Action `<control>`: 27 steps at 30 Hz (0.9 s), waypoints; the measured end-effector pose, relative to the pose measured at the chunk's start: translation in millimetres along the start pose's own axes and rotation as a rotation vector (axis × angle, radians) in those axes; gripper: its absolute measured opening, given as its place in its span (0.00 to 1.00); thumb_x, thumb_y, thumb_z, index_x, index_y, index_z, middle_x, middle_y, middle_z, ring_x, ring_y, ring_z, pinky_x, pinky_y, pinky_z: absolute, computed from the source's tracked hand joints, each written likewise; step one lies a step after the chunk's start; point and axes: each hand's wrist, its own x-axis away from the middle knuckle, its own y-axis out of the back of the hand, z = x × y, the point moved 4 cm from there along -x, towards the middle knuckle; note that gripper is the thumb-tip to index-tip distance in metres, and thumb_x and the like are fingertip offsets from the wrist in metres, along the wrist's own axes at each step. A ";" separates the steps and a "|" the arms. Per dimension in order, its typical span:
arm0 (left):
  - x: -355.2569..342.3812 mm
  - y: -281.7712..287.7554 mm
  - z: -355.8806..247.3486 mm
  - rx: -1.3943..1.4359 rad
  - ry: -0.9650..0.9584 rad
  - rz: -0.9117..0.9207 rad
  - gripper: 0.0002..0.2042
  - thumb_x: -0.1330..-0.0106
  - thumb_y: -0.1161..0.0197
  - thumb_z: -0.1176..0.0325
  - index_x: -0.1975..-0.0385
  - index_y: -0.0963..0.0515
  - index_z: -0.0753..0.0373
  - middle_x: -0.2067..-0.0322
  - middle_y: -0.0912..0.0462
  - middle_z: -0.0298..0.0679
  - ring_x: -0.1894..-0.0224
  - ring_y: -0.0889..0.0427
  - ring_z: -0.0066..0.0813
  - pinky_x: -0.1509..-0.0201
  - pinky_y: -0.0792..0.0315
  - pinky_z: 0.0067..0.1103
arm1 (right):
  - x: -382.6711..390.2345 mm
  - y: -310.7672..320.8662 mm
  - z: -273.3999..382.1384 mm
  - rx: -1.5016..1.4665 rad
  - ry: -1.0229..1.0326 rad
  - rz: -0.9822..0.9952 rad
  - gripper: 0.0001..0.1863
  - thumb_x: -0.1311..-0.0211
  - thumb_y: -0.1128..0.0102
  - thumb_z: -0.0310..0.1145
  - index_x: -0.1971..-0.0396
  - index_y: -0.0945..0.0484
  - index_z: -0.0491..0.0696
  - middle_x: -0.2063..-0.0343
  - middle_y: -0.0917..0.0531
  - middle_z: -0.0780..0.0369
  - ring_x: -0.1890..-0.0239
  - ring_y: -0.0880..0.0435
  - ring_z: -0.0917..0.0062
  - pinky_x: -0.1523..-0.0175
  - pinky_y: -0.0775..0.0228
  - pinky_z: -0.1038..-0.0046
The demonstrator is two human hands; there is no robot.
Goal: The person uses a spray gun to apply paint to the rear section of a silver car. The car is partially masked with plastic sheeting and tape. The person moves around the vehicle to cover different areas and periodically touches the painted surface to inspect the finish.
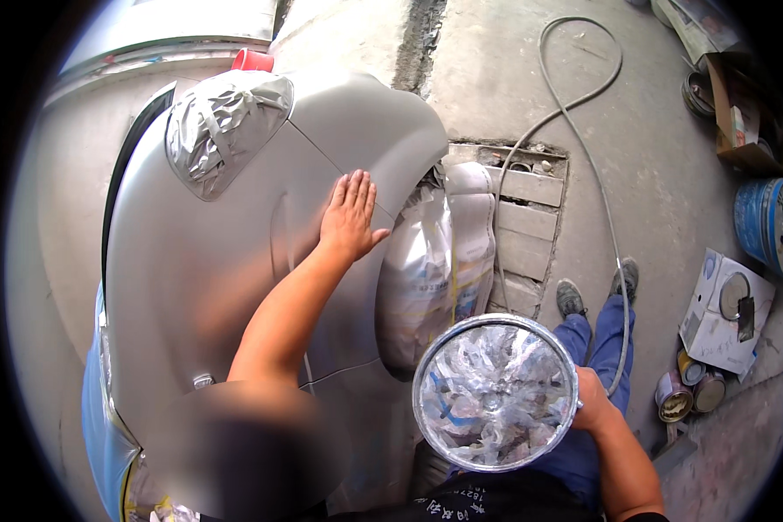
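Note:
My left hand (349, 216) lies flat on the matte grey car body (183, 278), fingers stretched out, beside a panel seam and above the wheel arch. My right hand (590, 400) is closed at the right side of a paint spray gun (494, 393). Only the gun's round cup shows from above, its lid smeared with grey, white and blue paint; the handle and trigger are hidden. A grey hose (619, 335) runs down to my right hand. Crumpled silver masking (222, 130) covers the lamp area, and printed plastic sheeting (422, 278) wraps the wheel.
The hose loops across the concrete floor (478, 78). A slatted drain (526, 222) lies beside the wheel. Paint cans (674, 398), a flat cardboard piece (726, 309), a blue drum (761, 222) and an open box (739, 122) line the right side. A red cup (252, 60) stands beyond the car.

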 end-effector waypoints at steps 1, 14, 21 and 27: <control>-6.8 1.3 0.7 -0.015 0.071 -0.016 0.40 0.35 0.62 0.36 0.32 0.48 0.64 0.30 0.50 0.41 0.27 0.59 0.34 0.26 0.69 0.30 | 0.2 -0.4 0.8 0.000 -0.008 -0.003 0.29 0.61 0.41 0.18 0.50 0.27 0.42 0.56 0.20 0.52 0.54 0.19 0.60 0.52 0.24 0.68; 173.3 -50.4 -166.2 1.366 -0.340 0.025 0.34 0.38 0.46 0.48 0.38 0.38 0.66 0.37 0.37 0.48 0.32 0.42 0.43 0.29 0.51 0.35 | 5.0 -2.7 36.9 -0.090 -0.080 -0.031 0.25 0.54 0.40 0.21 0.50 0.27 0.42 0.57 0.19 0.51 0.56 0.19 0.56 0.53 0.26 0.68; 171.5 -4.1 -56.8 0.123 0.051 -0.027 0.40 0.37 0.52 0.40 0.32 0.49 0.61 0.29 0.57 0.43 0.27 0.64 0.38 0.27 0.70 0.40 | 4.3 0.9 49.9 -0.047 -0.017 -0.059 0.18 0.52 0.40 0.23 0.56 0.25 0.43 0.64 0.19 0.53 0.64 0.19 0.56 0.58 0.27 0.68; 159.6 -10.3 -3.8 -0.051 0.210 0.046 0.41 0.36 0.59 0.37 0.31 0.54 0.62 0.28 0.63 0.42 0.26 0.69 0.38 0.27 0.74 0.39 | 23.5 -7.4 23.5 -0.004 0.065 -0.096 0.06 0.49 0.40 0.21 0.69 0.21 0.43 0.74 0.20 0.59 0.71 0.21 0.70 0.64 0.29 0.71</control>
